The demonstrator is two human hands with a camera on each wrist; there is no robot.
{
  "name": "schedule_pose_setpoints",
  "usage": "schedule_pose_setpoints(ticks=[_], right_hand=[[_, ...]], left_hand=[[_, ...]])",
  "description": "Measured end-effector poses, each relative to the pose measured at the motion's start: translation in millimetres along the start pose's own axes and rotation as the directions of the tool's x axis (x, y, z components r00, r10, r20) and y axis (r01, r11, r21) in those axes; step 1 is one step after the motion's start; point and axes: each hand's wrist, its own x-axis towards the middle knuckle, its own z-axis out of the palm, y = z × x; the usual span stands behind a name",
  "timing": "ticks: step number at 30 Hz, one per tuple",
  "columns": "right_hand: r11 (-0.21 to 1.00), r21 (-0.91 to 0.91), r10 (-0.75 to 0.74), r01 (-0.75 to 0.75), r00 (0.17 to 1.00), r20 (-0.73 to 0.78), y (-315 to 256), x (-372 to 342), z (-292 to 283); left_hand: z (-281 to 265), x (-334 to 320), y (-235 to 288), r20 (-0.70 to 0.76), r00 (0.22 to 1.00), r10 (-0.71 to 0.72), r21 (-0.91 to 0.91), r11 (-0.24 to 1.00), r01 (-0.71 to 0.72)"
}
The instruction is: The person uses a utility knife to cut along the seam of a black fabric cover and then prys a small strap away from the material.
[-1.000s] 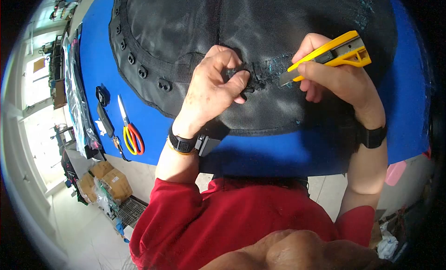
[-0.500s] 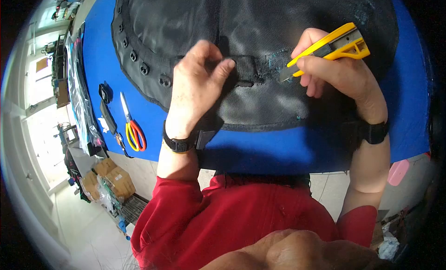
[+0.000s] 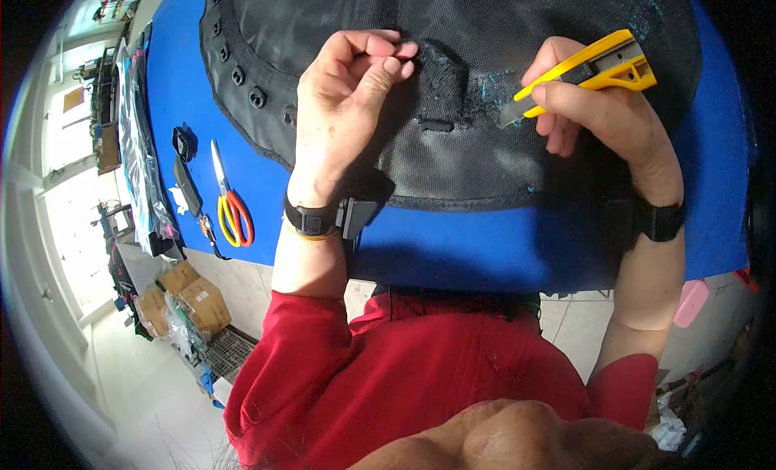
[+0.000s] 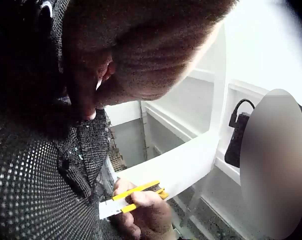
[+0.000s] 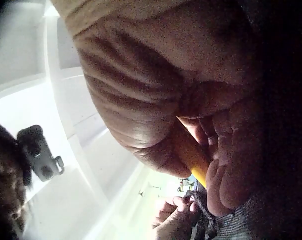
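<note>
Pinching with the left hand (image 3: 343, 106): thumb and fingers closed at the upper-left edge of the dark flap (image 3: 447, 82). Flap sits between both hands, raised off the black mesh sheet (image 3: 453, 169) on the blue desk (image 3: 453, 248), small black tab (image 3: 437, 126) at its lower edge. Further right, right hand (image 3: 610, 118) grips the yellow utility knife (image 3: 588, 69), blade (image 3: 512, 113) out toward the flap, contact with sheet unclear. Sheet cut off at top of head view. Left wrist view: left fingertips in deep shadow, grip hard to read. Right wrist view: right hand hides most of the knife, right edge nearly black
</note>
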Motion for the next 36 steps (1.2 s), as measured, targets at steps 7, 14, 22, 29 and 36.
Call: schedule_pose_setpoints(ticks=[7, 14, 22, 29, 36], right_hand=[[0.999, 0.02, 0.04, -0.04, 0.999, -0.017, -2.3, -0.7, 2.0], [1.0, -0.01, 0.014, -0.014, 1.0, -0.016, -4.0, -2.3, 2.6], [1.0, -0.003, 0.015, -0.015, 1.0, 0.0, -1.4, 0.0, 2.8], [1.0, 0.019, 0.016, -0.016, 1.0, 0.002, -1.9, 0.3, 2.1], [1.0, 0.012, 0.026, -0.026, 1.0, -0.001, -2.1, 0.7, 2.6]], left_hand=[[0.3, 0.9, -6.1, 0.058, 0.997, 0.046, 0.02, 0.999, -0.048], [-4.4, 3.3, -10.1, 0.085, 0.994, 0.065, 0.079, 0.994, -0.071], [-6.1, 3.8, -11.8, 0.075, 0.995, 0.059, 0.084, 0.994, -0.065], [-7.2, -3.1, 4.8, -0.067, 0.996, -0.064, 0.229, 0.97, 0.077], [-3.1, -12.9, 18.6, 0.006, 0.999, -0.035, 0.742, 0.67, 0.019]])
